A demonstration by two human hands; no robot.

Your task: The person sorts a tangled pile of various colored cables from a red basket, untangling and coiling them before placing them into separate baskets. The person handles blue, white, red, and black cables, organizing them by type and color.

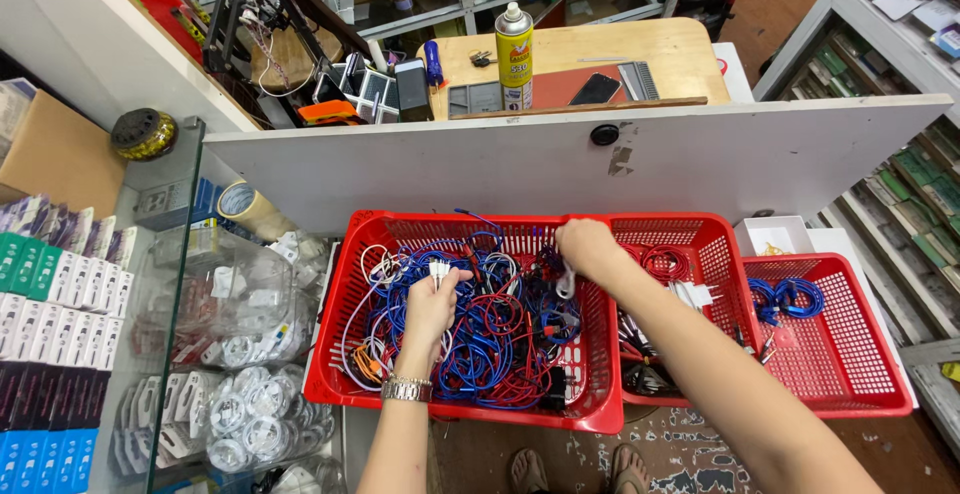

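Electronics shop: cable-filled red baskets (345, 284), boxed stock (50, 294), shelves (900, 184).

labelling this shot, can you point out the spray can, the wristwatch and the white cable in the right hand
spray can (515, 54), head view, on the yellow body of the can
wristwatch (406, 389), head view, on the metal band at the left wrist
white cable (567, 282), head view, on the loop under the right hand (585, 246)

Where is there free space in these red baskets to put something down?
The right red plastic basket shows bare mesh floor beside its blue cable coil. The left red basket is crowded with tangled cables, where both the left hand and right hand work.
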